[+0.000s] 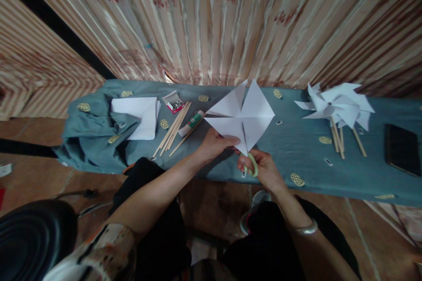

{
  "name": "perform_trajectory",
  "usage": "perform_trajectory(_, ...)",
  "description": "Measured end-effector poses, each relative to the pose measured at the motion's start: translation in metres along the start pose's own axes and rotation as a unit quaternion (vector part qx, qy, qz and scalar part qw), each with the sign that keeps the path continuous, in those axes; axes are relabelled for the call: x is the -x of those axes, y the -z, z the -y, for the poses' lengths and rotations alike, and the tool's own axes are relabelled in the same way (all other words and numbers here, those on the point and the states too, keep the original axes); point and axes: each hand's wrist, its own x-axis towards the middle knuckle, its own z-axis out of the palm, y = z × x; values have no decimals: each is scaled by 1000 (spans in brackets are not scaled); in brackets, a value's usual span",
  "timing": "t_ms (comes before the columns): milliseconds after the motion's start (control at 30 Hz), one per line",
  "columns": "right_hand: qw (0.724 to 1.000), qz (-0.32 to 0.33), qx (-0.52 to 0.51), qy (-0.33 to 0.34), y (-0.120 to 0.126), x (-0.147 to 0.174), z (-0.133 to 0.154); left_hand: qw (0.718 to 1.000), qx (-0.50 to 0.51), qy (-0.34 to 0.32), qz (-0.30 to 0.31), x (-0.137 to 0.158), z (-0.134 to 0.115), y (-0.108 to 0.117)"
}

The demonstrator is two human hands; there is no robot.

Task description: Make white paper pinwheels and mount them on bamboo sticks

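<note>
A square of white paper (260, 105), turned corner-down, is held up over the cloth-covered table. Slits run into it from its top and left corners. My left hand (214, 144) grips its lower left edge, thumb on top. At the bottom corner my right hand (263, 167) holds scissors with pale green handles (253, 166). Their blades lie along a cut line in the paper and are partly hidden by it. Left of the paper lie a glue stick (196, 119) and several wooden sticks (176, 126).
A small red-and-white box of pins (174, 103) stands open near the sticks. Stacked white paper (145, 116) lies at the left. Finished paper pinwheels (343, 102) and a dark phone-like object (402, 149) rest at the right. A patterned curtain (211, 26) hangs behind the table.
</note>
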Motion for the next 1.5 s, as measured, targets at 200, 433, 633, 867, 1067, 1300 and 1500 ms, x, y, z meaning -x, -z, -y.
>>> perform_trajectory(200, 1000, 7, 17, 11, 0, 0, 0, 1000, -13, 4, 2, 1, -1, 0)
perform_trajectory(433, 1000, 10, 8, 7, 1, 0, -1, 1000, 3, -1, 2, 1, 0, 0)
perform_trajectory(633, 1000, 12, -1, 4, 1, 0, -3, 1000, 4, -2, -1, 1, -1, -1)
perform_trajectory(867, 1000, 5, 14, 10, 1, 0, -1, 1000, -4, 0, 4, 3, -3, -2)
perform_trajectory(1067, 1000, -5, 23, 16, -1, 0, 2, 1000, -17, 6, 1, 4, -3, -2)
perform_trajectory(1300, 1000, -8, 20, -1, -3, -1, 0, 1000, -12, -5, 0, 3, -1, -1)
perform_trajectory(1500, 1000, 30, 6, -3, 0, 0, -3, 1000, 4, 3, -12, 1, -2, 0)
